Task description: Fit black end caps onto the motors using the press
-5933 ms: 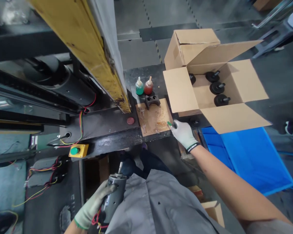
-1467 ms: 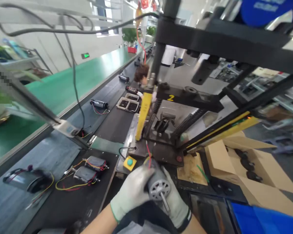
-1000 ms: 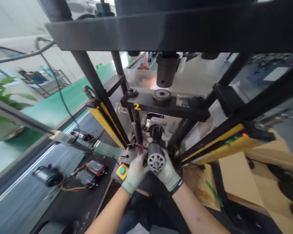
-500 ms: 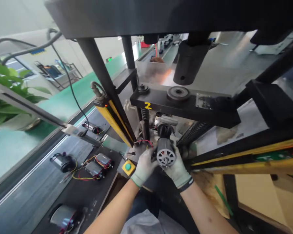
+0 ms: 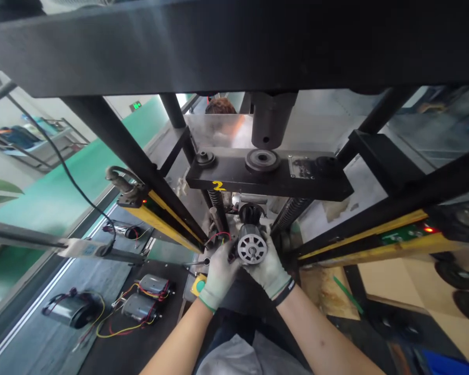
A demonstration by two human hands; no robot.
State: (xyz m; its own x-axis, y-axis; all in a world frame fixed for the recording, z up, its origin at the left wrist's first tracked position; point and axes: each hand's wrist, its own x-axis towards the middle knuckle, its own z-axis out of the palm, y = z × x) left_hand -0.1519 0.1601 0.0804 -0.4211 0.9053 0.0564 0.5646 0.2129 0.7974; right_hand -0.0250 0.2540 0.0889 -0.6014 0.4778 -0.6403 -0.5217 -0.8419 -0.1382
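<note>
Between my gloved hands is a grey electric motor [image 5: 252,246], its slotted round end cap and shaft facing me. My left hand [image 5: 222,271] closes on its left side, near red and yellow wires [image 5: 218,235]. On the right side, my right hand [image 5: 269,268] wraps round the motor body from below. Behind the motor sits a dark round part [image 5: 251,212]; whether the two touch I cannot tell. Above and beyond it is the press's black crossplate [image 5: 234,179], marked with a yellow 2, under a dark cylindrical ram [image 5: 271,122].
Yellow light-curtain bars [image 5: 160,225] flank the press. A green push button on a yellow box [image 5: 199,285] is left of my left hand. Several wired motors [image 5: 139,307] lie on the bench at left. Cardboard [image 5: 391,284] and round black parts [image 5: 455,274] are at right.
My view has turned to the right and tilted, so the press and bench appear further left. Both hands still hold the motor in much the same pose.
</note>
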